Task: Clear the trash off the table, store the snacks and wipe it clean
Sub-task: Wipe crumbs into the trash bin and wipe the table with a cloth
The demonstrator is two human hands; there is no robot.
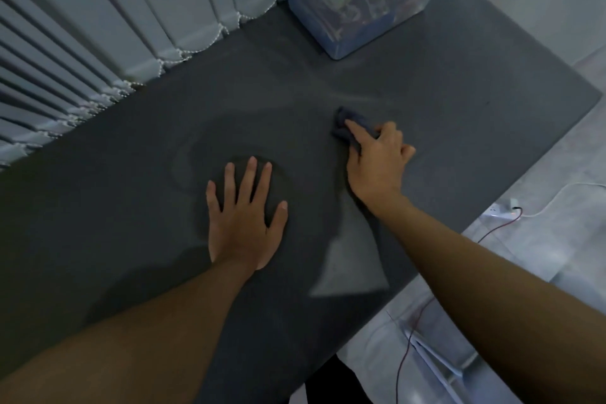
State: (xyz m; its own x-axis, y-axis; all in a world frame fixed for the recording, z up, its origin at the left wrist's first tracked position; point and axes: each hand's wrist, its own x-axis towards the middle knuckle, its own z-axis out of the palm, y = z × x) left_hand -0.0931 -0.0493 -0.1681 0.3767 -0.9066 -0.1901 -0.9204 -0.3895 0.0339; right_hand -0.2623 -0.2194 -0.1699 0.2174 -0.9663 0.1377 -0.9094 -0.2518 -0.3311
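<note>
In the head view a dark grey table (426,82) fills most of the frame, running from lower left to upper right, with pale blinds (98,20) along its upper-left edge and a translucent storage box (354,23) with a white lid standing at the top centre. No trash or snacks lie on the bare surface in view, so by my judgement the task is in its wiping stage. The right hand (377,161), right of centre, presses a small bunched dark-blue cloth (344,121) against the tabletop; the index finger lies stretched along the top of it and the other fingers curl over its near edge, so the cloth is pinned under the hand more than pinched. The cloth pokes out ahead of the fingertips toward the upper left, its long axis roughly in line with the forearm. The left hand (244,207), lower centre, lies flat with fingers spread, holding nothing, seemingly as a brace. Faint streaks fan above the cloth toward the box. The right hand alone is on the cloth, and unwiped table probably lies beyond it, toward the upper right.
</note>
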